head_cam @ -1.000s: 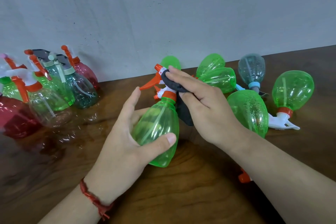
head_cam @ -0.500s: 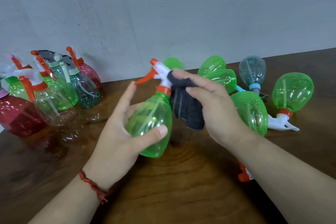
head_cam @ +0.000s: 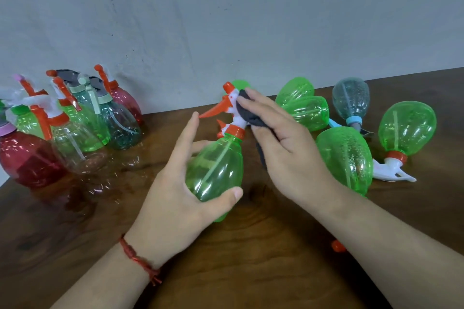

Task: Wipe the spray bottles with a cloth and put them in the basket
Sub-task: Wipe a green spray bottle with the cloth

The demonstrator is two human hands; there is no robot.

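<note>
Left hand (head_cam: 173, 198) gripped green spray bottle (head_cam: 216, 170) round belly, upright over middle of table (head_cam: 251, 271). Right hand (head_cam: 288, 158) held dark cloth (head_cam: 247, 113) against white spray head. Bottle seemed empty, light, smooth thin plastic; belly safest hold, trigger probably weak.

A dark brown wooden table (head_cam: 251, 271) with visible grain fills the lower part of the view, and its glossy top shows soft reflections towards its left edge. Its far edge runs along a plain, matt, pale grey wall (head_cam: 226, 20) marked by a few small dark specks, possibly scuffs. The light is even and diffuse.
</note>
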